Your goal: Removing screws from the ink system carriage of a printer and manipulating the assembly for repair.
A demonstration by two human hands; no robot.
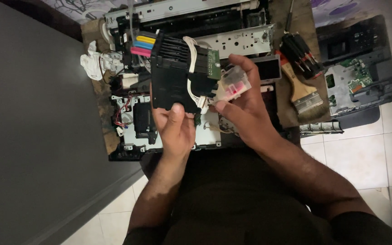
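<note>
Black carriage (pixel 171 81) | left hand (pixel 175 129) grips underneath | right hand (pixel 241 106) pinches clear cartridge (pixel 234 84)

Low wooden table (pixel 301 119): opened printer chassis (pixel 137 122) centre, paintbrush (pixel 301 93) and screwdriver set (pixel 301 55) at right edge, rag (pixel 91 63) left edge.

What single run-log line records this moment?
left hand: grips black carriage | right hand: holds clear cartridge | below: opened printer

Head view, single: worn on the person's head, facing steeply down, close over both forearms; takes in the opened printer chassis (pixel 169 131) and tiled floor (pixel 359 159).
</note>
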